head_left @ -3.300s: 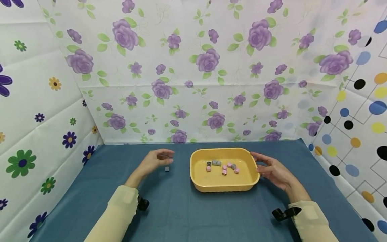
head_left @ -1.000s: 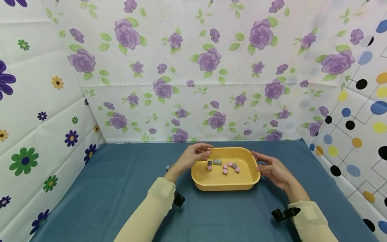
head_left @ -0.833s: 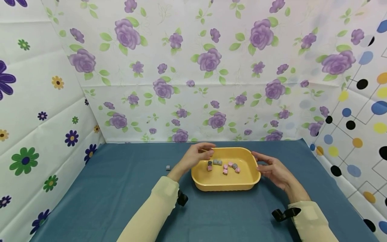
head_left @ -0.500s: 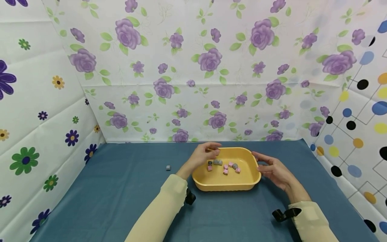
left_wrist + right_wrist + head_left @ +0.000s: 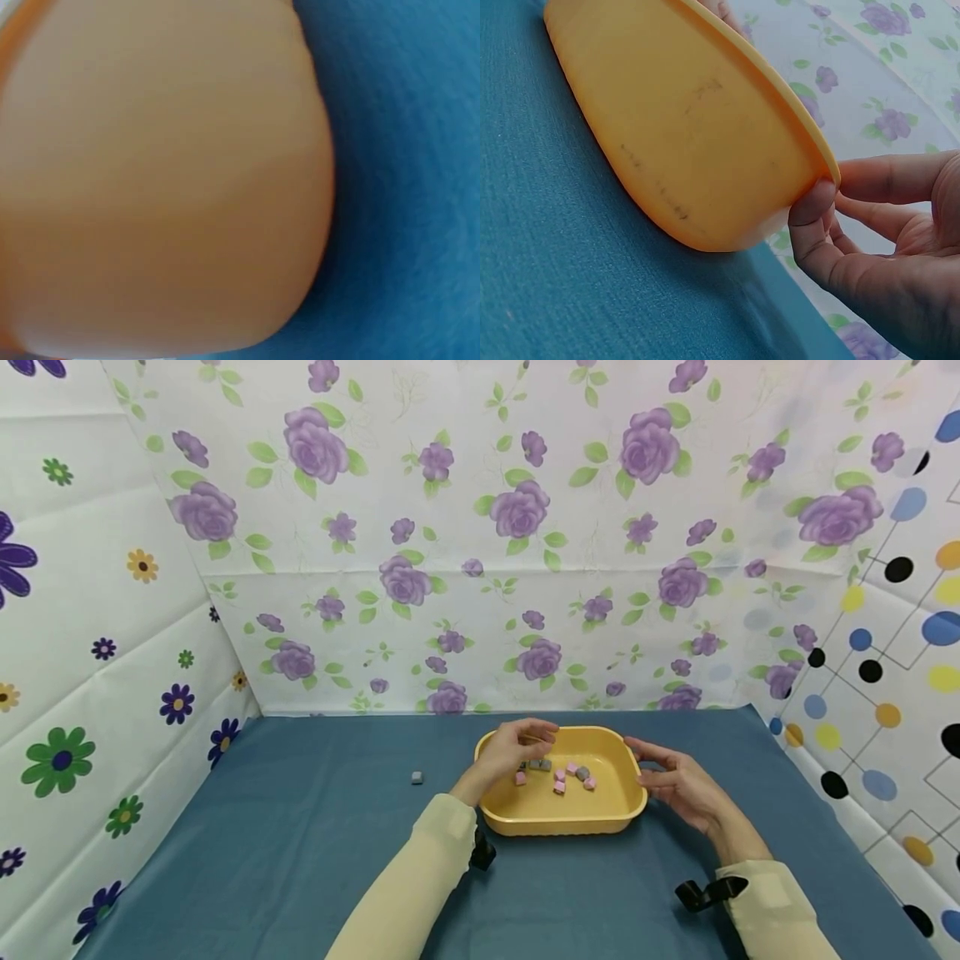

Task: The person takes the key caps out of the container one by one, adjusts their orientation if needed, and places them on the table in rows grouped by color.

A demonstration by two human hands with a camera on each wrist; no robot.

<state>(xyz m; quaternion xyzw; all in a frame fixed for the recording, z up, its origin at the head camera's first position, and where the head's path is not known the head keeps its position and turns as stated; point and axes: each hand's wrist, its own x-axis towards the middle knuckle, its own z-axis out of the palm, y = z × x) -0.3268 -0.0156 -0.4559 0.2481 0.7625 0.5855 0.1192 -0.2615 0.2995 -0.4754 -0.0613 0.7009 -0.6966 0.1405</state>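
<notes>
A shallow yellow plastic tray [image 5: 566,824] stands on the cloth in the head view, with several small pink cubes [image 5: 559,787] and grey cubes [image 5: 540,765] lying loose inside. My left hand [image 5: 513,750] hovers over its left half, fingers bent and thumb apart, a gap showing between them. It partly covers a dark-faced cube at the left. In the right wrist view my right hand [image 5: 892,232] pinches the rim of the tray's right end between thumb and fingers. One lone grey cube [image 5: 417,777] lies on the cloth left of the tray.
Blue cloth [image 5: 315,827] covers the table. A white sheet with purple roses [image 5: 517,510] hangs behind, and patterned sheets close off both sides. Each wrist wears a black camera mount [image 5: 708,892]. Blurred skin fills most of the left wrist view.
My left hand has gone from beside the lone grey cube rightward over the tray, lately a little farther right and lower. My right hand keeps its hold; the tray has barely moved.
</notes>
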